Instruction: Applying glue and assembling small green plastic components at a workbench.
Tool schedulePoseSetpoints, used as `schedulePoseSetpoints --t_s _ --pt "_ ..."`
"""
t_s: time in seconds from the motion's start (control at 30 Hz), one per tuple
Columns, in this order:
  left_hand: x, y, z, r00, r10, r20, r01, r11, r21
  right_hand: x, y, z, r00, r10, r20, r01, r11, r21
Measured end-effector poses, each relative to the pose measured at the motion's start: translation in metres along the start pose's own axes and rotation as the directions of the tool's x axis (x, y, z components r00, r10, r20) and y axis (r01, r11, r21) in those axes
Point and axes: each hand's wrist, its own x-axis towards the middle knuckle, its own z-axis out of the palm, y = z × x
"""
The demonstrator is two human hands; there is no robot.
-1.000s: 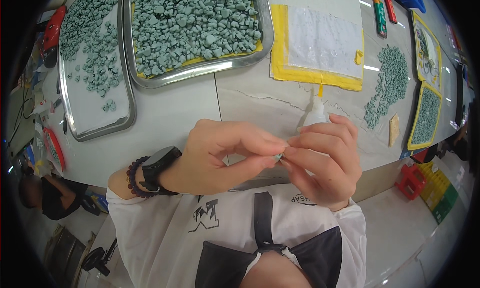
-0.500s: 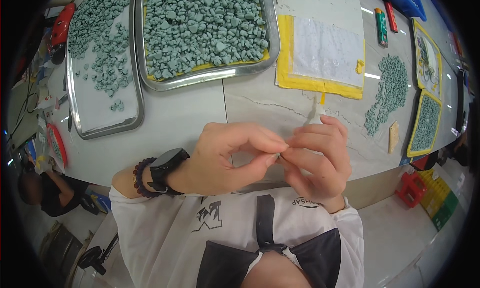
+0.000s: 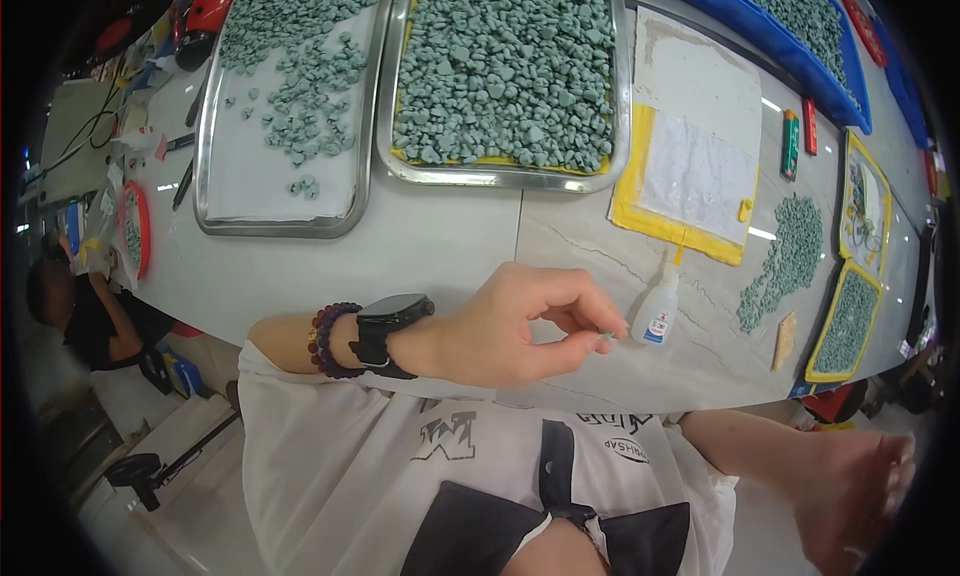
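My left hand (image 3: pixel 520 326), with a black watch and a beaded bracelet at its wrist, is closed in a pinch over the front of the table. A tiny green stone (image 3: pixel 606 336) shows between its thumb and fingertips. Just right of those fingertips lies a small white glue bottle (image 3: pixel 657 311) with a yellow tip, pointing away from me. My right hand (image 3: pixel 855 491) is off to the lower right, beyond the table's front edge and far from the bottle. Motion smears its fingers, so what they hold, if anything, does not show.
Metal trays of green stones, one full (image 3: pixel 500 181) and one partly covered (image 3: pixel 280 226), stand at the back. A yellow-edged white pad (image 3: pixel 700 166), a loose stone pile (image 3: pixel 785 261), a lighter (image 3: pixel 790 146) and a blue bin (image 3: pixel 740 21) are to the right. Another person (image 3: pixel 110 316) sits far left.
My right hand has left the left fingertips and swung down to the right, off the table. The left hand keeps its pinch. The view has shifted, and the glue bottle is now uncovered.
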Motion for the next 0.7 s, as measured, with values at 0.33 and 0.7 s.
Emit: schedulePoseSetpoints --t_s 0.33,0.7 --pt "-0.001 -0.002 -0.002 0.999 0.017 0.029 -0.018 0.999 0.043 -0.076 0.044 -0.013 0.965 -0.076 0.250 0.191 0.858 -0.477" --pt "-0.008 0.014 -0.022 0.989 0.090 -0.116 -0.074 0.989 0.131 -0.062 0.049 0.000 0.953 -0.046 0.300 0.205 0.826 -0.525"
